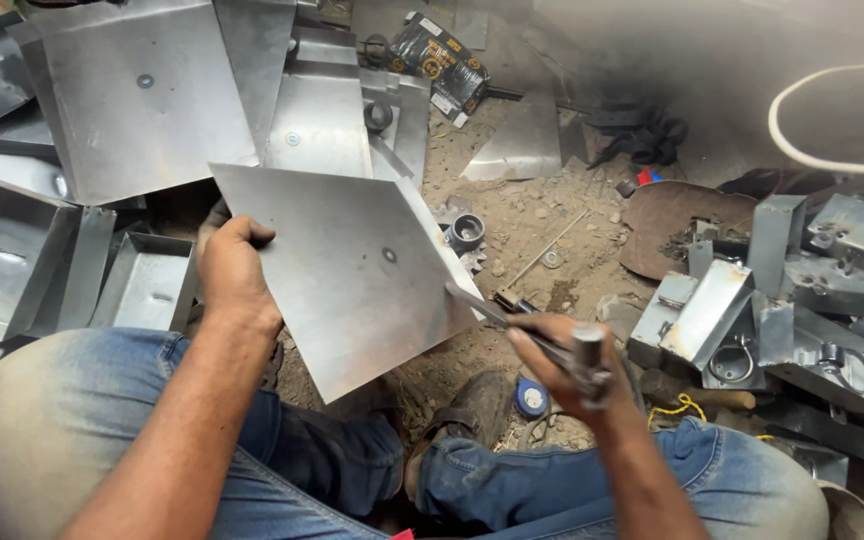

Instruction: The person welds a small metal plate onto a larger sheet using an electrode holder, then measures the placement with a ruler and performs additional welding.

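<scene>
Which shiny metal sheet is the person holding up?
The flat sheet in the middle, gripped at its edge by the left hand. The other sheets lie in piles on the ground, untouched.

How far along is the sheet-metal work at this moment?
Done, apparently: folded metal boxes lie at left, boxes with ring fittings at right. In hand: left hand grips a flat sheet with one centre hole; right hand holds a tool at its edge. Left: more flat sheets behind.

dull grey metal sheet (352, 270), faded blue jeans (102, 400), blue tape roll (530, 398), yellow cord (680, 408).
</scene>
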